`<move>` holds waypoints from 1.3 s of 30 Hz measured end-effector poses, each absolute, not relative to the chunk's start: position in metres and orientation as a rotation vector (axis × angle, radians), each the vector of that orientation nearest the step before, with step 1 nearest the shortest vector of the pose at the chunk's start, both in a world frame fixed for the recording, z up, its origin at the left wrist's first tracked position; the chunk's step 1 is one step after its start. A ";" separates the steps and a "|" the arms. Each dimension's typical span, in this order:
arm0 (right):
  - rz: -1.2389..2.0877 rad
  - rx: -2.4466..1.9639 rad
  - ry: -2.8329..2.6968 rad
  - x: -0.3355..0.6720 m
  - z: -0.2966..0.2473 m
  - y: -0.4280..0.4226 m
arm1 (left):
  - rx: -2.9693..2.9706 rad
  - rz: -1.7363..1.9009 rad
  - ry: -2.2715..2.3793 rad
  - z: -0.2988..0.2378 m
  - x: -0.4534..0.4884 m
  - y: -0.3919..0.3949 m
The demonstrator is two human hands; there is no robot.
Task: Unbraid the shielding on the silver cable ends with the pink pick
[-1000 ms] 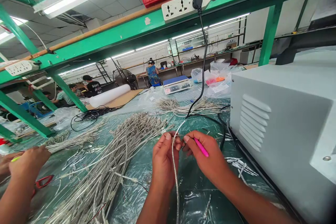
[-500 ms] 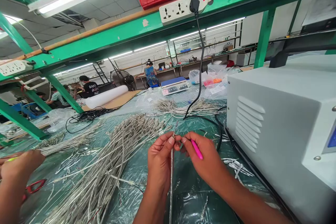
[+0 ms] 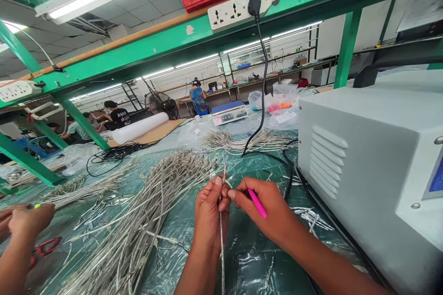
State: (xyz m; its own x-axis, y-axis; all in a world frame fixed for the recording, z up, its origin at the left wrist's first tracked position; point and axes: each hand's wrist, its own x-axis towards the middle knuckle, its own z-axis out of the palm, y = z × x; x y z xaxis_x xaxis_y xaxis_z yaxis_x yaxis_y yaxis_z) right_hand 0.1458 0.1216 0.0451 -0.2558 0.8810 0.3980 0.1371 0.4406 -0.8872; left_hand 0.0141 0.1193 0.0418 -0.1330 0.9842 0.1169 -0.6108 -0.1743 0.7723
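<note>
My left hand (image 3: pixel 208 214) is closed round a thin silver braided cable (image 3: pixel 221 249) that runs down toward me between my arms. My right hand (image 3: pixel 266 209) pinches the cable's upper end just beside the left fingertips, and a pink tool (image 3: pixel 257 203) lies along its fingers. Both hands hover over the plastic-covered green table (image 3: pixel 256 258), right of a big heap of similar silver cables (image 3: pixel 152 207).
A grey machine box (image 3: pixel 367 156) stands close at the right. A black power cord (image 3: pixel 263 87) hangs from a socket strip (image 3: pixel 238 7) overhead. Another person's hand (image 3: pixel 29 221) is at the left near red scissors (image 3: pixel 43 246). More cables (image 3: pixel 238 140) and a scale (image 3: pixel 230 113) lie farther back.
My hands have shifted slightly left and down, and the right fingertips have closed in on the cable end. The other person's hand at the left has dropped lower.
</note>
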 end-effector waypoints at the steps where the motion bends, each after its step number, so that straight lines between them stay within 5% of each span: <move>1: 0.937 -0.898 -1.633 0.146 0.045 0.123 | 0.757 1.621 0.667 0.042 0.014 0.119; 26: 1.073 -0.727 -1.143 0.153 0.049 0.135 | 1.061 1.384 0.772 0.042 0.026 0.112; 39: 0.709 -0.649 -1.356 0.154 0.047 0.114 | 0.861 1.491 0.625 0.046 0.024 0.110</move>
